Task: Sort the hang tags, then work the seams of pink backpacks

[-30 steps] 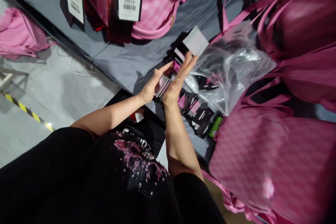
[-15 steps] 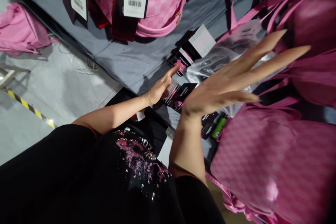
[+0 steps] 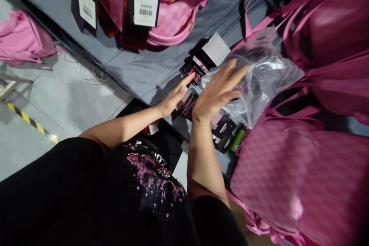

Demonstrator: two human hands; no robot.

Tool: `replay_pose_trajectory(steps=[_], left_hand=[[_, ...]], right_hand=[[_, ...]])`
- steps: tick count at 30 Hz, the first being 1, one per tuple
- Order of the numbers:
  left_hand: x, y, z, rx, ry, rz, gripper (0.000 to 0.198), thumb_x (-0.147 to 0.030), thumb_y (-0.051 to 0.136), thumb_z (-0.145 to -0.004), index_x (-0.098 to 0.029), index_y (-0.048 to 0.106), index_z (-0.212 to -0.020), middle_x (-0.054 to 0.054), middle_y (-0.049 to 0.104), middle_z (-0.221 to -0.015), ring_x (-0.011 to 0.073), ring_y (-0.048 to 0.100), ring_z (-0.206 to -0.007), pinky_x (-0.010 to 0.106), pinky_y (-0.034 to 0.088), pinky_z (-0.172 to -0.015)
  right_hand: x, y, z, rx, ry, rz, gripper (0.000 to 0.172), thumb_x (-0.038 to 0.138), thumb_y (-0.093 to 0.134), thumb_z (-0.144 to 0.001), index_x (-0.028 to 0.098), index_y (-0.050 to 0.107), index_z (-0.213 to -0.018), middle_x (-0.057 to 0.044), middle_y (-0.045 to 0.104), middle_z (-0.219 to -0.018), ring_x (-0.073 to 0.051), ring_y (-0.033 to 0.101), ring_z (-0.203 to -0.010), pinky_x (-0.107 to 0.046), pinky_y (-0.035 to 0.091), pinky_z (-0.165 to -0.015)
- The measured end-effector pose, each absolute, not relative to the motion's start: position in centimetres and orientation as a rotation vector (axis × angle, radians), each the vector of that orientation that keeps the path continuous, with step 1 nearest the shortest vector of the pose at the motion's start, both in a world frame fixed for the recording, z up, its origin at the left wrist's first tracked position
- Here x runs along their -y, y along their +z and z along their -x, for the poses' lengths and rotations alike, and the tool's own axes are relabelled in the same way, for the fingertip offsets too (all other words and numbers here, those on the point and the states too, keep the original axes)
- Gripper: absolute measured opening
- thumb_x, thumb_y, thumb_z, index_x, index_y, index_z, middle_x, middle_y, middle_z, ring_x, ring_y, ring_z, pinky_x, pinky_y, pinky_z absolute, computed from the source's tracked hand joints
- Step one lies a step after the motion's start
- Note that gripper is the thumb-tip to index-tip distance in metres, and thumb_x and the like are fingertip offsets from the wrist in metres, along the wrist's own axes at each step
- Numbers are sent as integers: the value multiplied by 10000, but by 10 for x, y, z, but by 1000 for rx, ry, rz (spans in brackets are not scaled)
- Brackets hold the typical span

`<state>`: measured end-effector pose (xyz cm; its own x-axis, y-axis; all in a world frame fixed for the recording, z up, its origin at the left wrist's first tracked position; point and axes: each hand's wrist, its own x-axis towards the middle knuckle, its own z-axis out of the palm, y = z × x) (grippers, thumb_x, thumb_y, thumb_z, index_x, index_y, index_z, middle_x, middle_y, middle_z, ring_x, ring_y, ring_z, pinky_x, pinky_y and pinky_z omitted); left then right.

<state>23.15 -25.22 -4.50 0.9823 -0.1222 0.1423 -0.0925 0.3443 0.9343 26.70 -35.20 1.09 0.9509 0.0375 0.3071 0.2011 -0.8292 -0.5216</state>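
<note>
My left hand [image 3: 173,99] lies at the near edge of a stack of black cards with pink edges [image 3: 188,102]. Its index finger stretches out past them, and I cannot tell how firmly it touches them. My right hand [image 3: 215,94] is over the other side of the stack, fingers spread and slightly blurred, holding nothing. Behind the right fingers is a crumpled clear plastic bag [image 3: 266,77]. Beyond the hands are a black-and-pink card pack [image 3: 193,71] and a white card [image 3: 216,49]. More black cards [image 3: 224,132] lie below the right hand.
A pink checkered bag with large black hang tags [image 3: 145,5] sits at the back of the grey cloth-covered table [image 3: 127,65]. Pink bags [image 3: 282,173] crowd the right side, beside a green item [image 3: 238,140]. On the floor at left are a pink bag [image 3: 24,38] and striped tape [image 3: 30,121].
My right hand has come back left and down from over the plastic bag to the card stack, uncovering the bag. My left hand has stayed nearly in place.
</note>
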Motion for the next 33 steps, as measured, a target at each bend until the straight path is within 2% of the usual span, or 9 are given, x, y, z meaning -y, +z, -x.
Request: replay_pose_trajectory(steps=[3,7,12,16,21,23,26,29,33], left_hand=[[252,-43,-231,260,-32,-1306,795,-760,174,-956,-287,303,-1582,-32,306,-1656,266,196,-1573,417,135,-1321],[262,-39,-226,273,-115,-1303,812,-775,177,-944,-280,307,-1575,-9,272,-1675,262,172,-1579,419,118,-1326],[282,-42,-218,293,-136,-1266,800,-774,244,-941,-254,379,-1533,59,313,-1658,278,214,-1568,466,135,-1317],[284,-45,-217,251,-55,-1258,700,-702,217,-985,-281,420,-1507,44,392,-1617,260,285,-1544,477,175,-1308],[285,-46,-220,143,66,-1378,704,-690,233,-994,-215,487,-1447,106,490,-1540,255,407,-1478,466,274,-1270],[286,-46,-220,114,86,-1353,687,-700,248,-989,-235,530,-1409,85,531,-1506,263,454,-1442,450,314,-1252],[284,-44,-219,129,85,-1309,683,-696,247,-993,-240,548,-1403,66,540,-1503,273,455,-1442,451,309,-1257],[281,-39,-217,158,82,-1364,712,-673,238,-1007,-174,543,-1414,112,529,-1510,267,438,-1458,480,281,-1269],[277,-34,-216,191,72,-1449,759,-686,199,-1000,-150,598,-1361,134,530,-1504,257,428,-1466,463,260,-1276]], right_hand=[[377,14,-273,352,-443,2105,674,465,-253,-952,231,-236,-1583,-116,144,-1699,-276,135,-1577,-703,191,-1197],[400,8,-260,386,-404,1800,775,520,-224,-943,225,-20,-1631,-116,285,-1654,-287,193,-1572,-646,122,-1243],[425,-7,-239,181,-463,1793,777,482,-203,-943,155,62,-1596,-194,347,-1603,-246,352,-1518,-581,213,-1249],[424,1,-230,160,-473,1841,770,504,-207,-942,236,87,-1601,-160,368,-1596,-256,368,-1510,-615,280,-1212],[401,22,-229,351,-541,2107,771,472,-272,-919,174,-98,-1609,-194,352,-1584,-260,329,-1528,-599,306,-1202],[399,23,-229,456,-440,2293,713,479,-179,-966,193,-102,-1615,-173,436,-1547,-258,379,-1500,-623,233,-1228],[410,16,-225,568,-111,2619,656,503,76,-1030,238,53,-1629,-129,524,-1510,-303,413,-1471,-715,83,-1220],[429,7,-215,613,54,2813,668,518,269,-1021,224,183,-1615,-136,396,-1615,-335,291,-1532,-732,43,-1208],[443,3,-206,685,66,2878,710,526,366,-993,188,228,-1602,-151,247,-1679,-351,169,-1569,-729,38,-1206]])
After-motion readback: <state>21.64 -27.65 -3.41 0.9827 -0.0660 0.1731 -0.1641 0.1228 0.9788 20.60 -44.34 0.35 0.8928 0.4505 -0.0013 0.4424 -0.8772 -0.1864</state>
